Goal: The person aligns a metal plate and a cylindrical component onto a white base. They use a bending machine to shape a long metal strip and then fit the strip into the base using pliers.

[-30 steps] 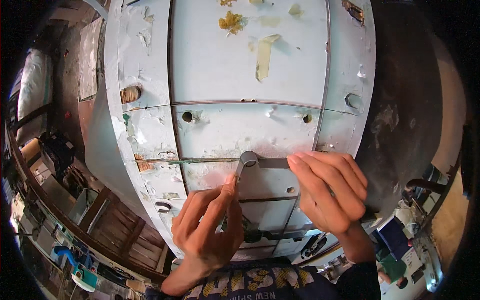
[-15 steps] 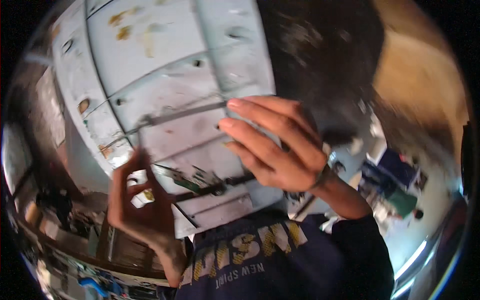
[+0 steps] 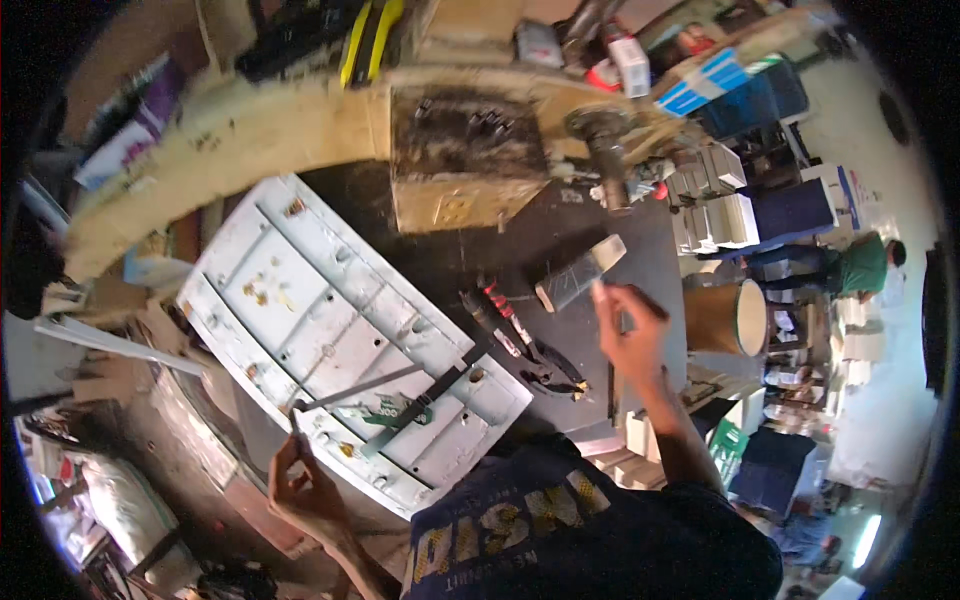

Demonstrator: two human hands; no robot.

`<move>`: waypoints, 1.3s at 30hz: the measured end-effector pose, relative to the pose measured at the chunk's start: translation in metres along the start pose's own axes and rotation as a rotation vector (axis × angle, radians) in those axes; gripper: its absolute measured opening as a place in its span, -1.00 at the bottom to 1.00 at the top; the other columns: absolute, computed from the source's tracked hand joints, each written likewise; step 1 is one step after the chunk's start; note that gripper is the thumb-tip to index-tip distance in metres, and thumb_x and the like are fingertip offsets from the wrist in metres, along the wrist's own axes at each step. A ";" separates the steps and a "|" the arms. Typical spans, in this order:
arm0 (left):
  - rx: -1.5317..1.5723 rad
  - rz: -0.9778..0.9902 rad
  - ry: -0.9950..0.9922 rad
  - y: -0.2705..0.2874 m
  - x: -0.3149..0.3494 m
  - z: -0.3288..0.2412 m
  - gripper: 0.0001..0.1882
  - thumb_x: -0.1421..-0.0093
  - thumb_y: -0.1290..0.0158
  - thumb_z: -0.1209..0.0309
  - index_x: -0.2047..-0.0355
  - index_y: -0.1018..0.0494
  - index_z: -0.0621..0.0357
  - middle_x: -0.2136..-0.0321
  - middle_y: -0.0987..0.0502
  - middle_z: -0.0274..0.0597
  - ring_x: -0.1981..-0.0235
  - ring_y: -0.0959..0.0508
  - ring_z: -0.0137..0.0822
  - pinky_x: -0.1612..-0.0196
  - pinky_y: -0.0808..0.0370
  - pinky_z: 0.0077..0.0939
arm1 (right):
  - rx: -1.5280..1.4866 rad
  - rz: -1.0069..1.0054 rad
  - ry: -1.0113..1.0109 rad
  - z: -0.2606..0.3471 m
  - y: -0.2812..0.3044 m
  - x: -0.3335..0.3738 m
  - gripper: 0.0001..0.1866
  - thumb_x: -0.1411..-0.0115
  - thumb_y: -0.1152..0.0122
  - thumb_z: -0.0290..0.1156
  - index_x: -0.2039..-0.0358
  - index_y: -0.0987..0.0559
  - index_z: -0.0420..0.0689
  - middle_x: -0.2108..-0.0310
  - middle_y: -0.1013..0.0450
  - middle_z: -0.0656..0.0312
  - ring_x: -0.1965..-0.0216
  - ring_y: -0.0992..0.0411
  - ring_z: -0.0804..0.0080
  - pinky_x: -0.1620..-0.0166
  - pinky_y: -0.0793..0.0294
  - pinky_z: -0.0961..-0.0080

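A white ribbed panel (image 3: 370, 345) with holes and brown stains lies slantwise in front of me. At its left edge my left hand (image 3: 305, 490) is closed, its fingertips pinching the end of a narrow grey metal strip, perhaps a file (image 3: 365, 386), that lies across the panel. A dark bar (image 3: 440, 387) crosses the panel nearer me, beside a green and white printed piece (image 3: 405, 411). My right hand (image 3: 637, 335) is raised at the right with fingers apart. Its fingertips reach the near side of a flat grey block with pale ends (image 3: 580, 274); whether they touch cannot be told.
Pliers (image 3: 555, 370) and red-and-black-handled tools (image 3: 505, 315) lie on the dark worktop (image 3: 650, 270) right of the panel. A wooden box (image 3: 465, 165) stands at the far side. A brown round bin (image 3: 735, 318) is at the right. Farther right a person in green (image 3: 865, 268) stands by shelving.
My right hand has left the strip's far end and moved right toward the grey block. My left hand remains at the strip's left end. The view has swung to show more worktop.
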State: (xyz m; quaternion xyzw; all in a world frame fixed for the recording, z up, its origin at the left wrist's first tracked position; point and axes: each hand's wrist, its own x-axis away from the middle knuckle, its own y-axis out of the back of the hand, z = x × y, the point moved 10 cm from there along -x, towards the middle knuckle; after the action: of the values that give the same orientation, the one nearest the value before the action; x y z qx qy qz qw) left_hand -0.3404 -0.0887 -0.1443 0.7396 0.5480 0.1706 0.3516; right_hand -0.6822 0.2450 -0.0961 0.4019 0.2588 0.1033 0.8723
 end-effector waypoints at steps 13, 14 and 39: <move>0.058 0.002 -0.196 0.022 0.028 -0.052 -0.87 -0.27 -0.22 0.45 0.21 -0.67 0.22 0.39 -0.70 -0.23 0.38 -0.65 -0.44 0.62 -0.39 -0.63 | -0.525 -0.499 0.081 -0.125 0.238 -0.240 -0.46 -0.32 -0.31 -0.05 -0.15 -0.60 -0.18 0.10 -0.61 0.14 0.06 -0.60 0.40 0.03 -0.66 0.40; 0.048 0.013 -0.194 0.021 0.030 -0.053 -0.87 -0.27 -0.23 0.45 0.21 -0.67 0.23 0.40 -0.70 -0.21 0.38 -0.65 -0.44 0.64 -0.38 -0.64 | -0.527 -0.505 0.086 -0.128 0.243 -0.242 -0.46 -0.32 -0.31 -0.05 -0.15 -0.60 -0.18 0.10 -0.61 0.14 0.06 -0.60 0.40 0.03 -0.66 0.40; 0.032 -0.023 -0.147 0.034 0.067 -0.049 -0.85 -0.26 -0.19 0.57 0.17 -0.66 0.31 0.34 -0.70 -0.16 0.38 -0.61 -0.47 0.61 -0.42 -0.64 | -0.291 -0.527 0.129 -0.108 0.256 -0.228 -0.57 -0.32 -0.32 -0.19 -0.08 -0.64 -0.21 0.08 -0.63 0.06 0.15 -0.62 0.38 0.06 -0.64 0.47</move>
State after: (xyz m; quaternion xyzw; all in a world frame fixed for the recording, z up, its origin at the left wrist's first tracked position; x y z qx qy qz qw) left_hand -0.3258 -0.0153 -0.0953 0.7492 0.5319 0.1031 0.3811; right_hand -0.9253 0.3949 0.1223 0.1845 0.3913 -0.0652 0.8992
